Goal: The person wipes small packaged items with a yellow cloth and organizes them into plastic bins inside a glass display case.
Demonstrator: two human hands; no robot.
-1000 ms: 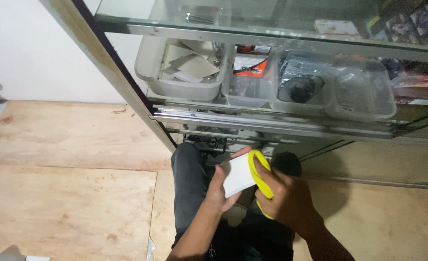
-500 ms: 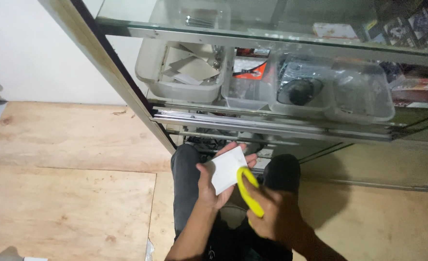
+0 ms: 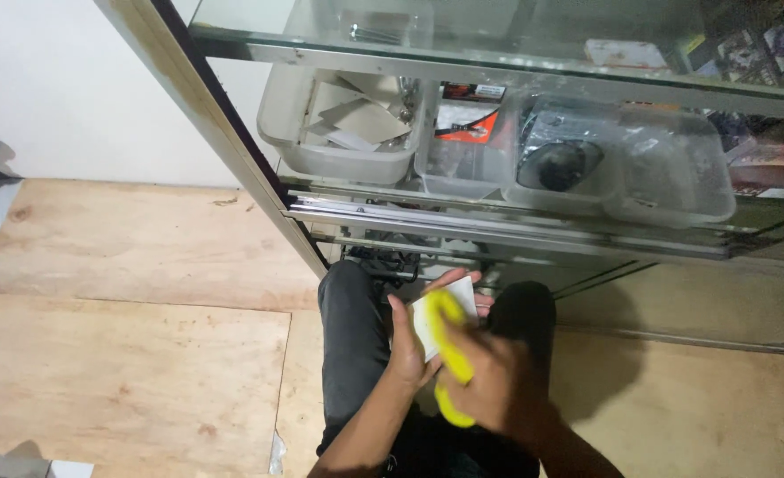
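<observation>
Your left hand (image 3: 407, 341) clamps small white flat card (image 3: 445, 310), held over lap below glass cabinet shelf (image 3: 498, 66). Your right hand (image 3: 498, 389), blurred, grips bright yellow curved plastic piece (image 3: 449, 354), laid across card front, long axis running near-vertical. Hands touching, right nearer you.

We are looking down at our own body, and our legs are wearing dark charcoal-grey trousers of a plain, matte cloth (image 3: 349, 354), creasing softly along the thigh and showing no pattern or marking. Our bare left hand (image 3: 407, 341) and bare right hand (image 3: 498, 389) are wearing no gloves, and no rings or watch are showing, though the right one is blurring too much to tell. Both forearms are showing bare, with no sleeves reaching them.
</observation>
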